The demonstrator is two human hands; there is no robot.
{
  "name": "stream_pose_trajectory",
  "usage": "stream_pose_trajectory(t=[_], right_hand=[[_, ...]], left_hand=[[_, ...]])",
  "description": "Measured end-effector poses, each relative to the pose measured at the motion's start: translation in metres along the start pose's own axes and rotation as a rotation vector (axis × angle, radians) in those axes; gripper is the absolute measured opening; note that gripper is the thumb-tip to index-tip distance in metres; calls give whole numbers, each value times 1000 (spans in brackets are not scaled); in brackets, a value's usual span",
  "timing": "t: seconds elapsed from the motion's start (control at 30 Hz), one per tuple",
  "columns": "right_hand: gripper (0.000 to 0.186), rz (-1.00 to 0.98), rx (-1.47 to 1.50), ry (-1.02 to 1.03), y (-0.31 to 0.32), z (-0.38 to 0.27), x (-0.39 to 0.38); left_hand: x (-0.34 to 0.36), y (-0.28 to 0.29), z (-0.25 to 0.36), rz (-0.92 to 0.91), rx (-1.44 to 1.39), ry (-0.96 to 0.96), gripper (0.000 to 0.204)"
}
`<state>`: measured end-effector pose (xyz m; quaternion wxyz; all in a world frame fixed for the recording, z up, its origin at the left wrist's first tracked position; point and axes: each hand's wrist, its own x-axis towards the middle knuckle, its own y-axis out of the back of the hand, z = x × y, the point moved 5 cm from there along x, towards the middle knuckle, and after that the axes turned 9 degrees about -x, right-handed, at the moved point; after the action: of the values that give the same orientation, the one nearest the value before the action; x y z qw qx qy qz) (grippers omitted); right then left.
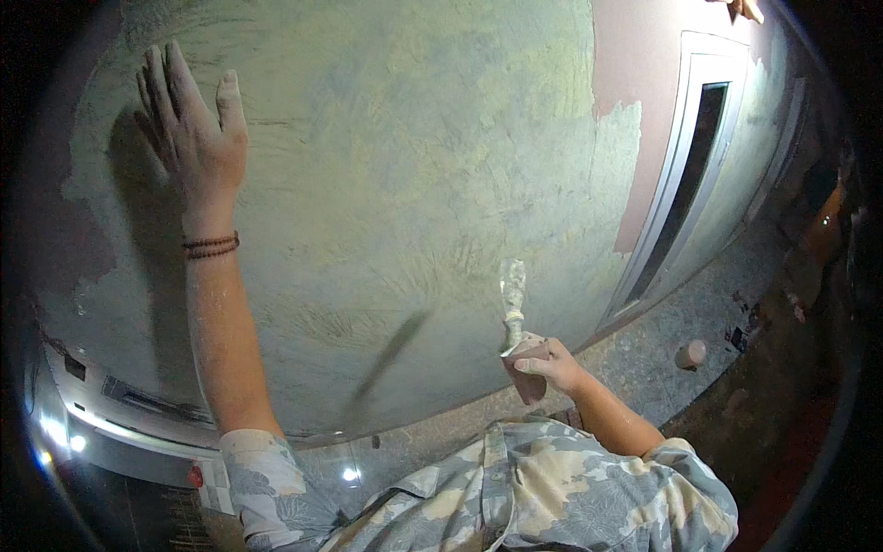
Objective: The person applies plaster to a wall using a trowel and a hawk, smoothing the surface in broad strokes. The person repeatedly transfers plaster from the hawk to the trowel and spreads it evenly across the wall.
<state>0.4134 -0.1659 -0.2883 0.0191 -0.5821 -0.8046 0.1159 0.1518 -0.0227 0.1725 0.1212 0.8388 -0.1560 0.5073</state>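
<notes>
My left hand (pixel 193 138) is open against the pale green, roughly plastered wall (pixel 395 156), fingers spread and pointing up, with a beaded bracelet (pixel 211 245) at the wrist. Lower and to the right, my right hand (pixel 549 366) is closed on a putty-smeared scraper (pixel 511 296) whose narrow end points up, together with a brown piece (pixel 528 383) that looks like sandpaper or a flat sheet. Fingers and thumb wrap round both, hiding where they join. Pinkish bare patches (pixel 612 55) show at the wall's edges.
A white-framed narrow opening (pixel 701 161) is in the wall at right. Another person's hand (pixel 740 9) shows at top right. A dusty floor (pixel 644 377) runs along the wall's foot, holding a pale container (pixel 690 355) and small debris. Lights (pixel 57 431) shine at lower left.
</notes>
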Motion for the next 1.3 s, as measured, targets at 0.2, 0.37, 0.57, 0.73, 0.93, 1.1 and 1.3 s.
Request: stream_pose_trajectory(t=[0.2, 0.37, 0.57, 0.73, 0.93, 1.1, 1.3], right_hand=[[28, 42, 37, 134, -1, -3, -31], [28, 188, -36, 75, -5, -8, -54], [32, 229, 104, 124, -13, -16, -52], [29, 321, 16, 221, -17, -25, -44], [29, 289, 93, 161, -24, -28, -42], [28, 324, 53, 199, -20, -30, -45], [32, 336, 53, 206, -21, -24, -44]], left_hand=[[35, -9, 6, 7, 68, -58, 77], [10, -13, 75, -310, 45, -61, 81], [-104, -49, 186, -681, -273, -344, 80], [-144, -39, 233, -1354, -757, -607, 45], [68, -16, 54, -124, -141, -243, 73], [134, -38, 14, -265, 144, 52, 79], [64, -81, 129, -417, 227, -229, 77]])
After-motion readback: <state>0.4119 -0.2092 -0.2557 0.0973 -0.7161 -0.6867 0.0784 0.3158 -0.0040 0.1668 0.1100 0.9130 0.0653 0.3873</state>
